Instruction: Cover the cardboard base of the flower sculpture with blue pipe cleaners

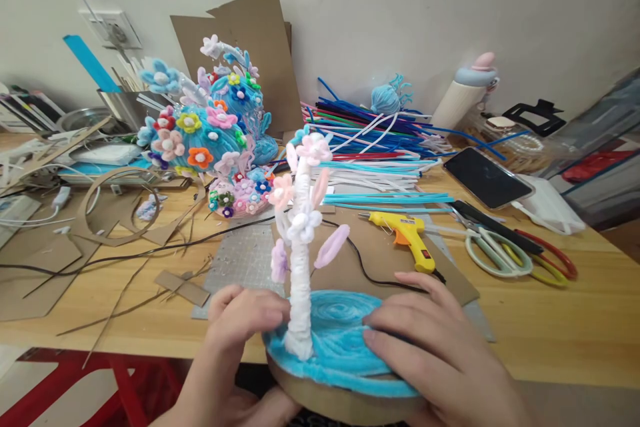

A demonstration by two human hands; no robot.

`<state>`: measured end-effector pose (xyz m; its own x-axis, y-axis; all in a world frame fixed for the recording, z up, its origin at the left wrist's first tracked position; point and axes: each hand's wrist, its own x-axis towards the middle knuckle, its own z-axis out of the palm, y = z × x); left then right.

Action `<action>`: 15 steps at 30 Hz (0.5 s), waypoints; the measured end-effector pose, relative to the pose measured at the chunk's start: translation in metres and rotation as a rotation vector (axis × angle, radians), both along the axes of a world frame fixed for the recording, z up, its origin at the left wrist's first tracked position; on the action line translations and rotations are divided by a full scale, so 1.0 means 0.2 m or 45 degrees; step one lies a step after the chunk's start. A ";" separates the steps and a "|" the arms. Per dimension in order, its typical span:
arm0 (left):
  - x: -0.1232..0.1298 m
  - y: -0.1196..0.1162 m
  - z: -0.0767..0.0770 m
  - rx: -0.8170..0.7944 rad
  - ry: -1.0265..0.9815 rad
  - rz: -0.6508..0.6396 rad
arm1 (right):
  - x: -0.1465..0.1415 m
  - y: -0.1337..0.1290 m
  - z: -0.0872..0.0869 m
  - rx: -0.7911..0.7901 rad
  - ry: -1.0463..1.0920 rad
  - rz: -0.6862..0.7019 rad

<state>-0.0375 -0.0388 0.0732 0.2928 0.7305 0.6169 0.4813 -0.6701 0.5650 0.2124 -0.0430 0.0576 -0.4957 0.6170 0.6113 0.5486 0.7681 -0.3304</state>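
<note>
Between my hands is a round cardboard base (345,403), its top covered in coiled blue pipe cleaner (335,360). Near its left side rises a white wrapped stem (301,280), bearing pink, white and purple pipe-cleaner flowers (303,225) and leaf loops. My left hand (245,340) grips the base's left edge, fingers on top and thumb low on the side. My right hand (430,333) is curled over the right part of the blue top, its thumb hidden. The base is at the table's front edge, tilted towards me.
Behind lies a yellow glue gun (407,235) on cardboard, its black cord running left. Scissors (500,252), pliers (555,260) and a phone (487,177) lie right. Flower-covered blue pieces (200,137) stand back left, bundled pipe cleaners (370,127) at the back, cardboard scraps (183,287) left.
</note>
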 end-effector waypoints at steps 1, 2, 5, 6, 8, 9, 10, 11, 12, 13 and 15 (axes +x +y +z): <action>-0.01 0.00 0.00 -0.059 0.014 0.037 | 0.00 0.00 -0.01 0.012 0.015 -0.003; -0.01 0.00 0.00 -0.104 0.043 0.076 | -0.01 0.00 -0.01 0.024 0.034 -0.012; -0.01 0.02 0.00 -0.070 0.240 0.053 | -0.02 0.00 -0.03 0.046 0.101 -0.046; 0.00 0.04 0.00 -0.028 0.294 0.026 | -0.03 0.01 -0.03 0.036 0.107 -0.052; 0.01 0.05 -0.01 0.028 0.304 0.002 | -0.03 0.03 -0.03 -0.011 0.090 -0.058; 0.01 0.06 -0.02 0.031 0.282 0.011 | -0.02 0.04 -0.03 -0.039 0.066 -0.058; 0.01 0.06 -0.03 0.031 0.264 0.018 | -0.01 0.05 -0.02 -0.057 0.034 -0.052; 0.01 0.06 -0.03 0.033 0.262 0.021 | 0.00 0.05 -0.01 -0.061 0.005 -0.043; 0.01 0.06 -0.04 0.040 0.267 0.021 | 0.03 0.06 0.00 -0.058 -0.013 -0.037; 0.00 0.06 -0.05 0.042 0.276 0.024 | 0.06 0.05 0.01 -0.054 -0.027 -0.034; 0.00 0.06 -0.05 0.038 0.300 0.022 | 0.13 0.01 0.04 -0.084 -0.040 -0.051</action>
<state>-0.0385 -0.0266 0.0625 0.4189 0.7190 0.5546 0.6089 -0.6755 0.4158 0.2377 -0.0406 0.0647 -0.4883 0.6750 0.5531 0.5892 0.7225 -0.3617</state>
